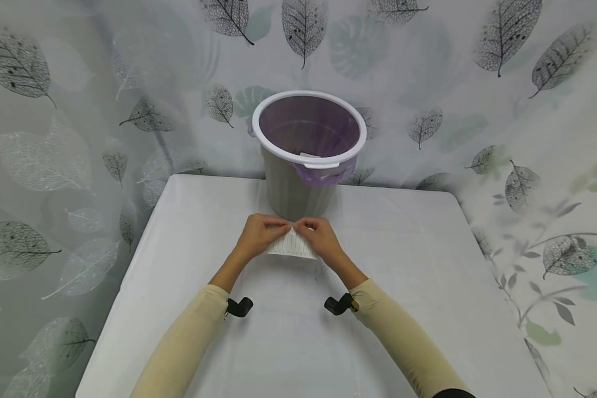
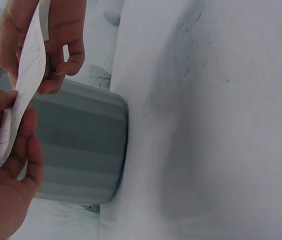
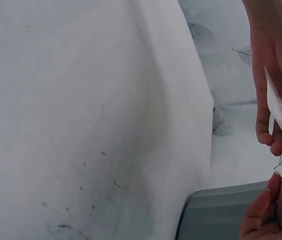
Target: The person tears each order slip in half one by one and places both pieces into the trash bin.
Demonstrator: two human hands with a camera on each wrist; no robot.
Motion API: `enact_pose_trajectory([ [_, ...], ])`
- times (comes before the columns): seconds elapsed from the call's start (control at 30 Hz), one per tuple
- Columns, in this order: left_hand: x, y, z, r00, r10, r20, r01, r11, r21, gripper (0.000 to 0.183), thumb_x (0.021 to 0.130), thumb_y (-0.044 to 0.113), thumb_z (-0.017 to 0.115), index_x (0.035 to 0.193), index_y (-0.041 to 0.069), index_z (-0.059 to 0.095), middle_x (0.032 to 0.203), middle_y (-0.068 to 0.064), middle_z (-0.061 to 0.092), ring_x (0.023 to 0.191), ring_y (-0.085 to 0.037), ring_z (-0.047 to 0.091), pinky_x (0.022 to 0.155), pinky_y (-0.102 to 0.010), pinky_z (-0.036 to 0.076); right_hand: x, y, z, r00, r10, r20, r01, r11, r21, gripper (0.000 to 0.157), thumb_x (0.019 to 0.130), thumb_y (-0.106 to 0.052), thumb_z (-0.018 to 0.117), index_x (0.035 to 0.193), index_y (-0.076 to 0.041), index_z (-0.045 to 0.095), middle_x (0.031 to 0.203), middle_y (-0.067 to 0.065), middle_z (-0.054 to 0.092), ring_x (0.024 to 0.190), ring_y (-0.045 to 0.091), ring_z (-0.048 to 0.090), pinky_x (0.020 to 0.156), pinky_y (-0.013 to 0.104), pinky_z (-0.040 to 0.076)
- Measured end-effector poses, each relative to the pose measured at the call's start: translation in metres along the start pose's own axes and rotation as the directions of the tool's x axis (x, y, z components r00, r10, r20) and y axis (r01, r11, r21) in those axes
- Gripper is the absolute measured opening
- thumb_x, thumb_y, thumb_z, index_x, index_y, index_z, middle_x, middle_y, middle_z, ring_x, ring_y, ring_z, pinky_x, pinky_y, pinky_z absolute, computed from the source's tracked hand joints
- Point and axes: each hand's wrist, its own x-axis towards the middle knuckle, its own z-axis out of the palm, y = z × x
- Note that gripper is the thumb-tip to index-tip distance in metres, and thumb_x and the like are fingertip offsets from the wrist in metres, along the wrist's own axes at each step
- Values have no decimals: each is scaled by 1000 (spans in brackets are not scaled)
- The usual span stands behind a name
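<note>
Both hands hold a white slip of paper (image 1: 292, 246) with printed lines, just in front of the bin and above the table. My left hand (image 1: 262, 235) pinches its left side between thumb and fingers, while the right hand (image 1: 319, 237) pinches the other side. Seen from the left wrist, the paper (image 2: 29, 75) is bent, with the left hand (image 2: 6, 195) below and the right hand above it. In the right wrist view its edges spread apart like a fold, and part of the right hand (image 3: 276, 210) is cut off by the frame.
A grey bin (image 1: 298, 193) with a white rim and purple liner (image 1: 323, 174) stands at the table's back edge; a small white piece lies inside. Dark specks (image 3: 93, 206) are scattered on the white table cover (image 1: 403, 265). Leaf-patterned curtains surround the table.
</note>
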Motion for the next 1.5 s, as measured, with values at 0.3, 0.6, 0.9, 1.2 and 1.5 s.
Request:
enact_pose_trajectory([
  [0.3,3,3,-5,999,-40,-27,41,998,52,15,97,18,78,102,5,83,101,-3,78,99,-22,71,90,-41,52,4,4,-5,999,23,-45,-24,999,-31,19,101,-16,70,99,-1,80,92,5,76,78,16,59,68,27,46],
  [0.6,3,2,-10,998,-55,-41,57,996,70,13,97,18,77,100,6,83,93,0,77,62,-16,43,55,-30,32,4,4,-11,997,-62,-56,58,996,-72,20,102,-14,70,101,5,79,97,13,76,86,23,62,80,32,45],
  [0.9,0,2,-5,993,-40,-109,48,996,72,13,96,15,78,99,4,84,89,-1,78,57,-15,41,51,-28,31,3,5,-6,994,-61,-87,56,997,-57,19,101,-10,69,99,6,78,94,11,75,79,19,63,72,28,49],
  [1.2,-1,0,-1,989,-25,-145,30,999,33,13,96,14,79,97,2,83,88,-5,78,53,-13,46,48,-25,33,4,7,-5,993,-29,-114,26,999,-30,18,101,-10,69,98,5,78,89,10,73,71,16,61,61,25,48],
  [1.5,-2,0,3,985,-56,-163,62,998,32,13,96,15,79,97,2,83,88,-5,77,54,-14,49,47,-24,34,4,6,-3,992,-38,-124,30,998,-60,17,100,-9,69,97,6,78,89,11,74,71,15,61,61,25,47],
])
